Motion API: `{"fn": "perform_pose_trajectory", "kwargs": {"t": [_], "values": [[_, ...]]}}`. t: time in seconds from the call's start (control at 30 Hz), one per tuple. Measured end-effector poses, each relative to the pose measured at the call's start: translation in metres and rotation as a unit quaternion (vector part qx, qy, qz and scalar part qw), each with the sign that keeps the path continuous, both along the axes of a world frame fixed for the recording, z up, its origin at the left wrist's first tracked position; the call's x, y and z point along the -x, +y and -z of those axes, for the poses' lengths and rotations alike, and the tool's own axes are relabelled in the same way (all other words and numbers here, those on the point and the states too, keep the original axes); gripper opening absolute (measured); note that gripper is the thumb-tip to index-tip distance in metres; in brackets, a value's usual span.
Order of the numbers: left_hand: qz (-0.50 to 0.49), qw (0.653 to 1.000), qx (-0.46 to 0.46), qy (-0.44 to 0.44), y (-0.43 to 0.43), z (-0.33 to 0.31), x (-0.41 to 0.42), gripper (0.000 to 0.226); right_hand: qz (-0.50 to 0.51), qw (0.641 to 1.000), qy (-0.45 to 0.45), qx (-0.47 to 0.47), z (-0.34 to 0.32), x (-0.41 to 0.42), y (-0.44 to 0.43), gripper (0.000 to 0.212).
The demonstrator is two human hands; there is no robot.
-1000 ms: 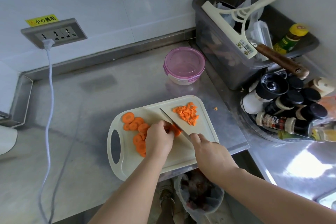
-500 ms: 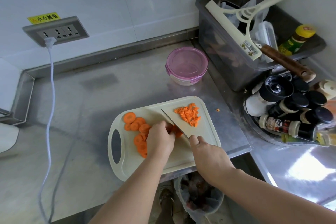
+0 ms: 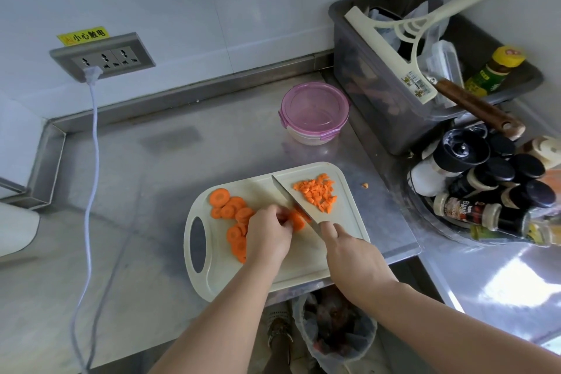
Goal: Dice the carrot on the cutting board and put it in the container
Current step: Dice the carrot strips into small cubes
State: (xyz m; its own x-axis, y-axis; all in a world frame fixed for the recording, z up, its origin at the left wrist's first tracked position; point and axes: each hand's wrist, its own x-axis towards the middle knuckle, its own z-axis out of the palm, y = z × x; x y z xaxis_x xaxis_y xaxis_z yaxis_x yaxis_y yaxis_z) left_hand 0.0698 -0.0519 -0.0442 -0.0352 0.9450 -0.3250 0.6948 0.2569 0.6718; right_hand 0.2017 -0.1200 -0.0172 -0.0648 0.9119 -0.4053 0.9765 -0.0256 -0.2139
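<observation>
A stainless steel desk (image 3: 151, 191) is running into a corner under a pale wall, and a cream cutting board (image 3: 212, 276) is lying at its near edge with its handle hole pointing left. On the left half of the board, a loose row of round carrot slices (image 3: 230, 209) is lying flat, some overlapping. Toward the board's far right corner, a small heap of diced carrot (image 3: 317, 194) is sitting just beside the knife (image 3: 296, 202).

The left hand (image 3: 268, 234) is resting near the middle of the board, its fingers curling down and pinching a few orange carrot pieces (image 3: 296, 220) against the board. The right hand (image 3: 355, 255) is clamping round the knife's handle, with one finger reaching forward to the base of the blade. The blade is slanting across the board with its tip pointing to the far edge and its edge meeting the held pieces.

Beyond the board's far edge, well apart from it, the round container (image 3: 314, 111) is standing with its pink lid on. One stray carrot bit (image 3: 365, 185) is lying on the desk just right of the board. Farther right of the board, a grey bin (image 3: 379, 106) is holding a cream squeegee (image 3: 394, 48), and a cluster of spice bottles (image 3: 485, 185) is crowding in front of it. Far left of the board, a white cable (image 3: 94, 136) is hanging from a wall socket (image 3: 103, 58). Below the board's near edge, a bin bag (image 3: 334, 331) is standing open on the floor.
</observation>
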Motion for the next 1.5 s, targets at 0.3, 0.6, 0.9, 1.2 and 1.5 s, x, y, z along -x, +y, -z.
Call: {"fn": "perform_pose_trajectory", "kwargs": {"t": [0.3,0.6,0.9,1.2,1.5], "values": [[-0.008,1.000,0.005,-0.002,-0.001,-0.007,-0.002,0.006,-0.010,1.000,0.000,0.012,0.003,0.004,-0.007,0.059],[-0.006,1.000,0.006,0.003,-0.002,-0.010,-0.002,0.007,-0.012,1.000,-0.011,0.014,0.000,0.006,-0.005,0.060],[-0.005,1.000,0.006,0.008,0.000,-0.006,0.000,0.011,-0.036,0.998,-0.030,0.030,-0.006,0.004,-0.004,0.059],[0.007,0.999,0.012,0.030,0.002,-0.002,0.000,0.005,-0.012,0.998,-0.014,0.057,-0.001,0.008,0.008,0.060],[-0.007,0.999,0.023,-0.023,0.000,-0.005,0.003,0.011,0.008,1.000,0.010,-0.014,0.003,0.002,0.000,0.050]]}}
